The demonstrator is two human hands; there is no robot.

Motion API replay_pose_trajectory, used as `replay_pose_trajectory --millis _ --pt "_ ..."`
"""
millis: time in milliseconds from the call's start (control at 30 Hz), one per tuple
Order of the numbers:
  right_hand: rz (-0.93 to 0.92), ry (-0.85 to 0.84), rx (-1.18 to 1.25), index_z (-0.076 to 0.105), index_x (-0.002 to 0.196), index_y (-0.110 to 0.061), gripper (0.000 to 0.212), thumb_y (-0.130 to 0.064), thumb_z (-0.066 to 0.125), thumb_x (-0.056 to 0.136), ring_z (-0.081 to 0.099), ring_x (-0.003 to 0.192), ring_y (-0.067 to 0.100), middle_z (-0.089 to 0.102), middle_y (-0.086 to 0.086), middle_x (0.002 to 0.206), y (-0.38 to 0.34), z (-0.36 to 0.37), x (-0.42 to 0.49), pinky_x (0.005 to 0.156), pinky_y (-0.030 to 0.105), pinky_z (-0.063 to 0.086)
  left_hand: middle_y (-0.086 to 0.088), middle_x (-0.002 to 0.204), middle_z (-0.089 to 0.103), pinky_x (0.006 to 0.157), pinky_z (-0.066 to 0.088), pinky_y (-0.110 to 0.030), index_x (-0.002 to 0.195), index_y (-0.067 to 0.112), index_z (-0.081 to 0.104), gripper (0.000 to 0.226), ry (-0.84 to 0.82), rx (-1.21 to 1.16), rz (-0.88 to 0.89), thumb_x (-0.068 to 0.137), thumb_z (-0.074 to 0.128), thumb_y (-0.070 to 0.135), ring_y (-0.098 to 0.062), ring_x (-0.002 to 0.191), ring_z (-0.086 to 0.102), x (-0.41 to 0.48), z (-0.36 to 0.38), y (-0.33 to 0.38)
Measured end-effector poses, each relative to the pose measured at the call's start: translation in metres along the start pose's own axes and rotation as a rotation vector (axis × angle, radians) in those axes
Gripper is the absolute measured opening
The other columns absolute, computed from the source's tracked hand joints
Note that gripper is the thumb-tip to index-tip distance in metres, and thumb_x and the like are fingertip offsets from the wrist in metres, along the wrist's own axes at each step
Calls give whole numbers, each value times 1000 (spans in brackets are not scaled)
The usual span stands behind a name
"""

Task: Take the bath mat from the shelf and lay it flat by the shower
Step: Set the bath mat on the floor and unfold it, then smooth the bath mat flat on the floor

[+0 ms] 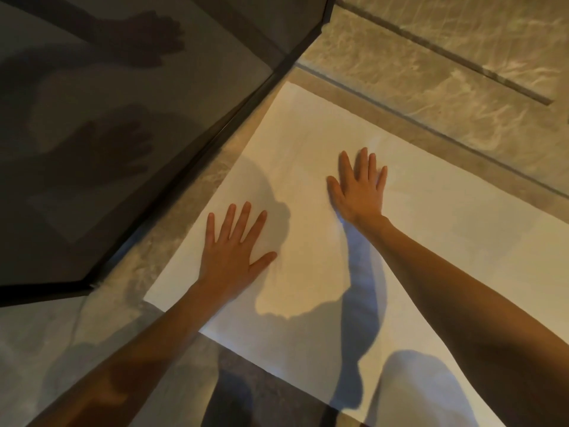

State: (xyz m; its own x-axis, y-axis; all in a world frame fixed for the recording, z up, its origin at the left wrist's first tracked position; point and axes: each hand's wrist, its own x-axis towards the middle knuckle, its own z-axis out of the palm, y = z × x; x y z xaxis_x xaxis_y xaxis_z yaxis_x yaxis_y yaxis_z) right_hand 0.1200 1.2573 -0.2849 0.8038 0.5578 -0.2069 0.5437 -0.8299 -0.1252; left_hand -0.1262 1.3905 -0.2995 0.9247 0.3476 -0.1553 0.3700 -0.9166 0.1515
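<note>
On the white bath mat (415,241), left hand (231,254) and right hand (358,192) press flat, fingers spread, holding nothing; dark glass shower door (123,134) left.

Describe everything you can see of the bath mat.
The bath mat is a plain white rectangle of soft cloth, spread flat on the stone floor beside the dark glass shower wall. The left hand and right hand press open palms on it. Shadows cross it.
</note>
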Motion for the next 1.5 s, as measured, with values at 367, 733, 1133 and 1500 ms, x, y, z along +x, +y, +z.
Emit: replay_pose_trajectory --millis 367,733,1133,1500 --pt "103 -61 2 -8 148 -33 65 -62 10 92 -14 145 29 -14 9 158 1 9 -3 115 54 -9 -7 159 12 114 7 -57 151 27 9 76 -3 -8 1 88 20 69 -30 145 9 3 -1 -4" --pt "146 -8 30 0 149 -29 68 -63 12 91 -10 145 30 -8 12 159 25 10 -35 116 54 -7 -7 159 -1 116 -4 -51 150 28 -7 79 -14 -6 -35 87 14 71 -27 146 -4 6 -6 -4" --pt "116 -24 91 1 149 -28 66 -60 14 93 -8 146 29 -7 11 159 29 -4 -27 117 51 -4 -11 159 7 117 0 -50 151 21 1 78 10 -54 -37 90 10 68 -26 146 1 14 -18 6" --pt "-190 48 -28 7 150 -22 56 -44 21 100 -3 146 26 -1 9 159 -13 -74 42 117 43 -3 -16 153 27 116 14 -47 146 6 24 74 181 -37 97 95 11 58 -32 142 23 168 -77 18"
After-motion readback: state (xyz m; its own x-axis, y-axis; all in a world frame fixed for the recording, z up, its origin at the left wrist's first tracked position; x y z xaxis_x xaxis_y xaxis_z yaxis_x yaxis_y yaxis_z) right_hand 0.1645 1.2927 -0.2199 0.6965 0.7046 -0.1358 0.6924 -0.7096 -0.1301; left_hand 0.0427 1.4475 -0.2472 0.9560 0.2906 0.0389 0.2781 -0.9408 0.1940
